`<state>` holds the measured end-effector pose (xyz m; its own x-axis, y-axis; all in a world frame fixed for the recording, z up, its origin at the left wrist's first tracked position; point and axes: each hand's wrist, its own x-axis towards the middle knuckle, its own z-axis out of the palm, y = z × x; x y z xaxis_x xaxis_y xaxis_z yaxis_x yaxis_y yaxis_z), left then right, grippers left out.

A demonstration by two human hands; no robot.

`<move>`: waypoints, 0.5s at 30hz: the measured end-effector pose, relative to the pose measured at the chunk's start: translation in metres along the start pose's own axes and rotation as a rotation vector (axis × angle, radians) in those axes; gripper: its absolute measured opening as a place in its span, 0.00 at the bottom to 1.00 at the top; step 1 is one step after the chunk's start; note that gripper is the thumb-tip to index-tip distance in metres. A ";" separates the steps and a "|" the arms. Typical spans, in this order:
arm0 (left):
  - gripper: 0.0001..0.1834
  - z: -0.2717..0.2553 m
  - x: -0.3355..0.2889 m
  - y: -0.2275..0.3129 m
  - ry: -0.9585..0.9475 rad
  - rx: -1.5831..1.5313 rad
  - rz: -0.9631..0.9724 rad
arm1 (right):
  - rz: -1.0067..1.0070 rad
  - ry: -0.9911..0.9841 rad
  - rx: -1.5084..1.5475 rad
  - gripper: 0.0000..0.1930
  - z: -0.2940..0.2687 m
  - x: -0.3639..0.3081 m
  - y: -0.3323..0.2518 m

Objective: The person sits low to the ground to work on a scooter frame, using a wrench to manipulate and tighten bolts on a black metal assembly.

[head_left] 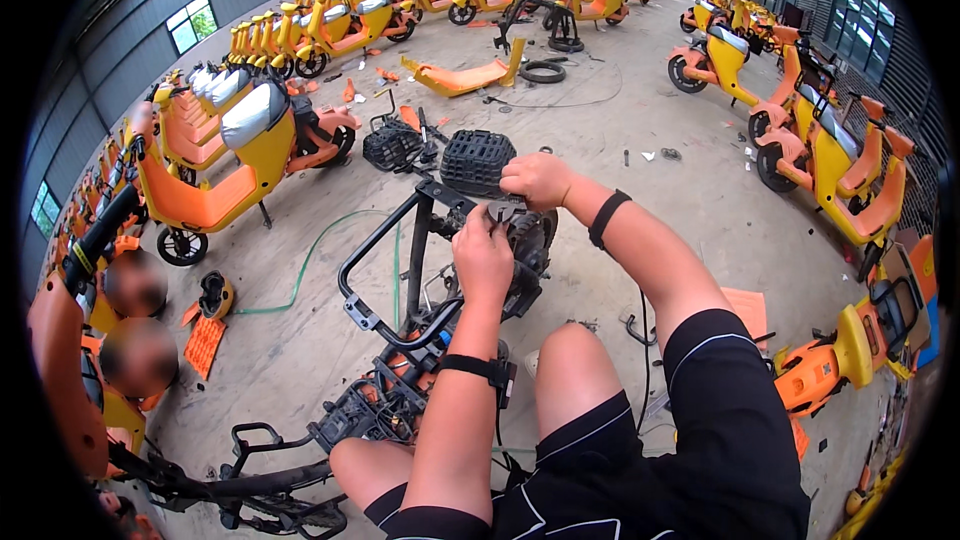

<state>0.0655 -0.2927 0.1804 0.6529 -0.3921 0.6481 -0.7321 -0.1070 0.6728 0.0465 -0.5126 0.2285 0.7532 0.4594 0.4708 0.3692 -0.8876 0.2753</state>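
My left hand (482,255) is closed, with thumb and fingers pinched at a small grey metallic piece (505,210) over the rear of a stripped scooter frame (425,190). Just beyond and to the right, my right hand (537,181) is closed at the other side of that piece. What each hand grips is too small and covered to name. Below the hands sits the black rear wheel (540,240), partly hidden. The frame's bent black tube rail (350,285) stands to the left of my left forearm. Exposed wiring and black parts (375,400) lie nearer me, between frame and knee.
A black slatted plastic crate (478,160) lies beyond my hands. Yellow and orange scooters (240,140) stand in rows left, ahead and right. An orange-yellow body panel (465,75), a tyre (541,72), a helmet (215,295) and a green hose (305,265) lie on the floor.
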 end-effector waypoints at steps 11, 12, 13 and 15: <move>0.18 0.000 0.004 -0.004 -0.043 -0.033 -0.044 | 0.256 -0.237 0.026 0.09 -0.019 -0.007 -0.018; 0.18 0.000 0.004 -0.003 -0.044 -0.037 -0.048 | 0.266 -0.222 0.043 0.10 -0.021 -0.008 -0.020; 0.19 0.001 0.004 -0.002 -0.045 -0.041 -0.051 | 0.276 -0.207 0.061 0.10 -0.023 -0.008 -0.020; 0.15 0.003 0.008 -0.001 0.030 -0.096 0.005 | 0.321 -0.164 0.115 0.12 -0.028 -0.004 -0.022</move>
<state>0.0711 -0.2983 0.1840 0.6555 -0.3650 0.6611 -0.7146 -0.0166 0.6994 0.0198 -0.4945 0.2442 0.9141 0.1543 0.3749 0.1523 -0.9877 0.0352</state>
